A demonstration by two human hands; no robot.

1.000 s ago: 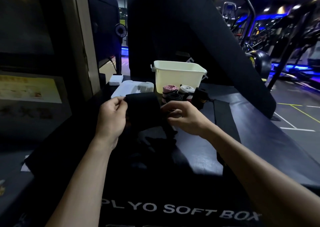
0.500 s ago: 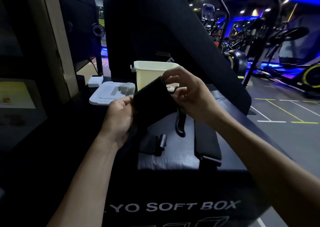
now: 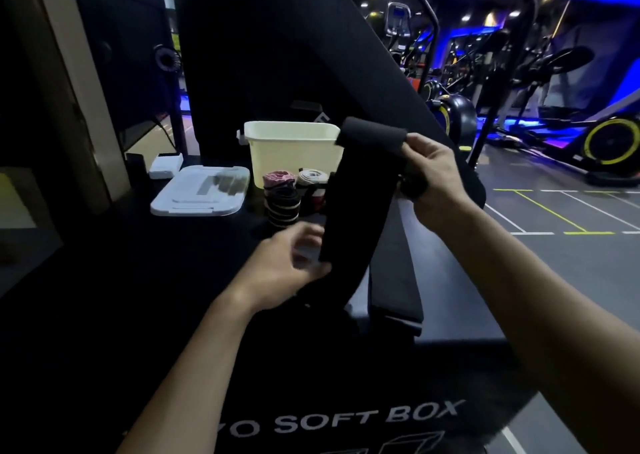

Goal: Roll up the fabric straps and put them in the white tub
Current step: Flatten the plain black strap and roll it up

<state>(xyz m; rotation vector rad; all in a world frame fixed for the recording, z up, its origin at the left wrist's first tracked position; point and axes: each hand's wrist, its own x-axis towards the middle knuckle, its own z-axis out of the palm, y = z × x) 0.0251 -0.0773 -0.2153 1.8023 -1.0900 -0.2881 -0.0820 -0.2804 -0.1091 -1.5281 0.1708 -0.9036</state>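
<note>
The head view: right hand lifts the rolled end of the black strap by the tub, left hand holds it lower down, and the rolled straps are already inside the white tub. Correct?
Not quite. In the head view the rolled straps stand on the black surface in front of the white tub, not inside it. The rest holds: the right hand lifts the rolled end of the black strap, and the left hand holds it lower down.
</note>
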